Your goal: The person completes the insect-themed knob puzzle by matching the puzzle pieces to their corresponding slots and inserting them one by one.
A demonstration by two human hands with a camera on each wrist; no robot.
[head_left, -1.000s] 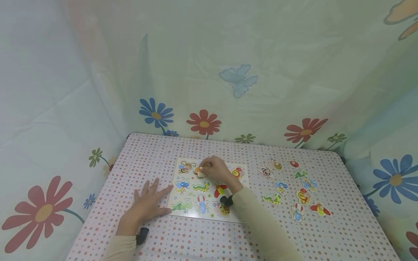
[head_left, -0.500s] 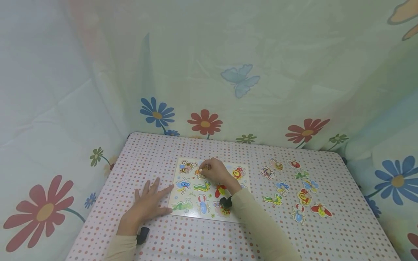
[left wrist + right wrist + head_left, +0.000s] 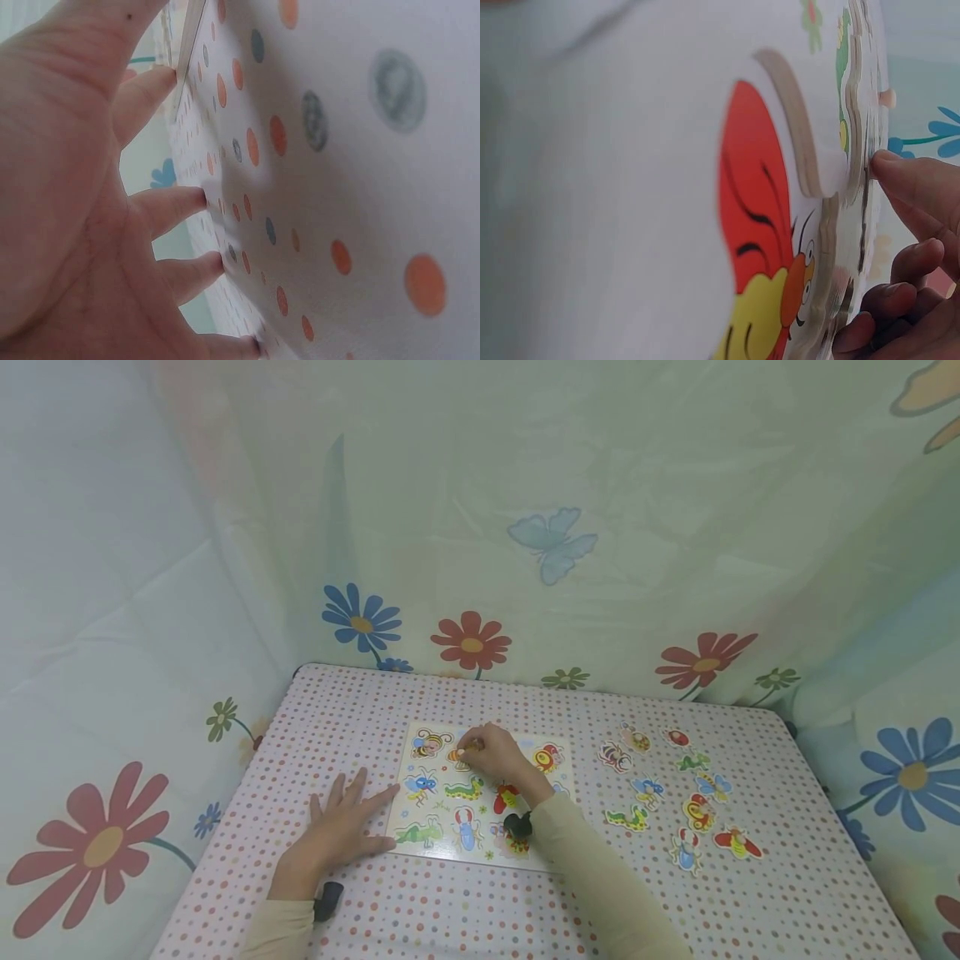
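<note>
My left hand (image 3: 333, 827) rests on the table with its fingers spread. Its thumb and index finger lie right at the left edge of the insect puzzle board (image 3: 397, 793). In the left wrist view, several fingertips (image 3: 196, 196) press on the dotted cloth. Over the board's top row, the curled thumb and fingers of my right hand (image 3: 498, 758) pinch an orange-striped insect puzzle piece (image 3: 454, 755), partly hidden by the hand. The right wrist view shows the thumb (image 3: 911, 176) low at the board's surface, beyond a red-winged insect shape (image 3: 757, 202).
Loose insect pieces lie scattered on the table right of the board, among them a green caterpillar (image 3: 628, 817), a red-winged insect (image 3: 738, 842) and a blue beetle (image 3: 686, 850). The polka-dot cloth (image 3: 450, 918) covers the table, and a flowered curtain (image 3: 420, 527) hangs behind it.
The striped piece sits slightly lower in the board's top row under my right fingers, which have barely shifted. My left hand stays in place.
</note>
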